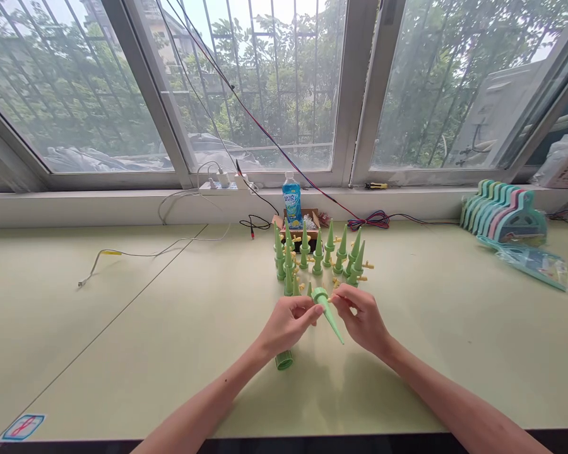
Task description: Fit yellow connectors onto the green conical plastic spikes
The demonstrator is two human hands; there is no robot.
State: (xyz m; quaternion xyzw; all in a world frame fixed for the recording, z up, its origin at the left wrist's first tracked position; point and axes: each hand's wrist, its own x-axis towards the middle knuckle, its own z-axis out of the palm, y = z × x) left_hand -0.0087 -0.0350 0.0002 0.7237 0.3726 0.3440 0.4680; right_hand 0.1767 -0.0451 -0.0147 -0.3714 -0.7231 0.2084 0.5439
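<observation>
My left hand [288, 323] is closed around a light green plant watering spike [330, 318], its wide collar up and its pointed tip slanting down to the right. Pinched closed beside the collar, my right hand [360, 317] grips a small yellow valve [330, 300], mostly hidden by the fingertips; whether it is seated in the spike I cannot tell. Under my left wrist lies another green piece [284, 360] with its hollow round end facing me. Beyond my hands stand several similar green spikes [317, 255], points up, with yellow valves [368, 265] sticking out sideways.
Behind the spikes is a cardboard box [277, 221] with a blue-labelled bottle [292, 200]. Coiled cables [376, 219] and a power strip [224, 183] lie along the window side. Pastel hanger-shaped items [506, 211] and a bagged item [539, 261] sit at right; a loose cable [137, 253] at left.
</observation>
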